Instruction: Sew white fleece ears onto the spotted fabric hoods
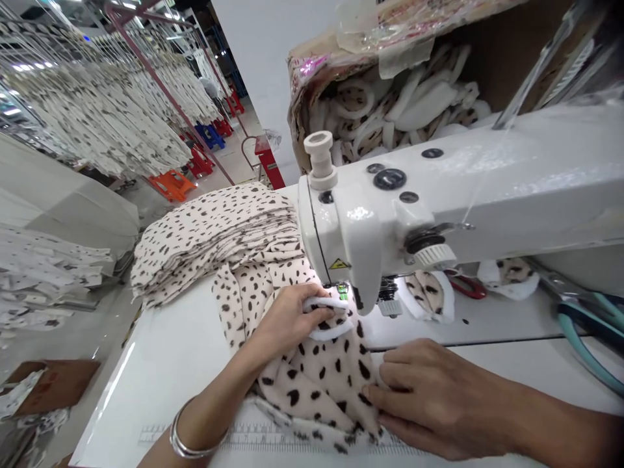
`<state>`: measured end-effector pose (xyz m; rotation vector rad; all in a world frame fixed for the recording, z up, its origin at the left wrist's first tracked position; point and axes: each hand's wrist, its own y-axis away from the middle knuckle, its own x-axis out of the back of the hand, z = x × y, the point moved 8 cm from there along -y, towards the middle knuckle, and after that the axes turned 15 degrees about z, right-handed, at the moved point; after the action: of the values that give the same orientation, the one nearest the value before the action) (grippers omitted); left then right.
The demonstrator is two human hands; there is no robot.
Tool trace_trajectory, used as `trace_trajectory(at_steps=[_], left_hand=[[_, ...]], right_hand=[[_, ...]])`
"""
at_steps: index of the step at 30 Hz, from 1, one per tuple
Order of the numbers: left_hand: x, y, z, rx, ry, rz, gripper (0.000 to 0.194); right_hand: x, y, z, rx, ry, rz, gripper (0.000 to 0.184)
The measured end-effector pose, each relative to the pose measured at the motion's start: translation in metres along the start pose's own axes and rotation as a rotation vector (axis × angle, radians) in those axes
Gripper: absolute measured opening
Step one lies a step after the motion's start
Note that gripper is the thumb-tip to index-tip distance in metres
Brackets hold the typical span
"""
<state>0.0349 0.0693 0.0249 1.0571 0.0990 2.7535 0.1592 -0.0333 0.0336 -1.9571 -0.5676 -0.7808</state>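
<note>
My left hand [295, 318] pinches a small spotted fabric piece with white fluffy trim [331, 331], close beside the needle area of a white sewing machine [361, 234]. Beneath it, a larger cream fabric with dark spots [322, 383] spreads over the table in loose folds. My right hand [429, 393] is at that fabric's right edge, its fingers curled together and the fingertips gripping the cloth. The left fingertips partly cover the trimmed piece, and the machine head hides the seam.
Folded spotted fabric [214, 227] is stacked at the back left. Trimmed pieces fill a cardboard box [302, 97] behind the machine. Another trimmed piece [429, 296] and teal-handled scissors [585, 331] lie to the right. A ruler scale [244, 439] runs along the front.
</note>
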Motion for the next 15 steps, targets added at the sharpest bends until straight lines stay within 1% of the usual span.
trace_trajectory(at_steps=[4,7,9,10,12,13,15], left_hand=[[0.001,0.0,-0.006,-0.045,0.078,0.036,0.013],[0.004,0.003,-0.003,-0.064,0.121,0.052,0.009],[0.004,0.007,0.0,-0.024,0.145,0.049,0.008],[0.003,0.009,0.0,0.004,0.158,0.043,0.008],[-0.001,0.016,0.001,0.044,0.161,0.023,0.011],[-0.003,0.019,0.001,0.041,0.141,0.026,0.012],[-0.006,0.022,0.001,-0.007,0.065,0.055,0.014]], right_hand=[[0.003,0.004,-0.01,0.035,-0.052,-0.028,0.018],[0.015,0.001,-0.007,0.029,0.03,0.079,0.019],[0.024,-0.001,-0.005,0.037,0.097,0.17,0.016],[0.026,-0.002,-0.005,0.046,0.114,0.192,0.014],[0.022,-0.001,-0.008,0.066,0.105,0.181,0.016],[0.017,0.0,-0.01,0.074,0.09,0.157,0.019],[0.004,0.003,-0.014,0.089,0.066,0.107,0.023]])
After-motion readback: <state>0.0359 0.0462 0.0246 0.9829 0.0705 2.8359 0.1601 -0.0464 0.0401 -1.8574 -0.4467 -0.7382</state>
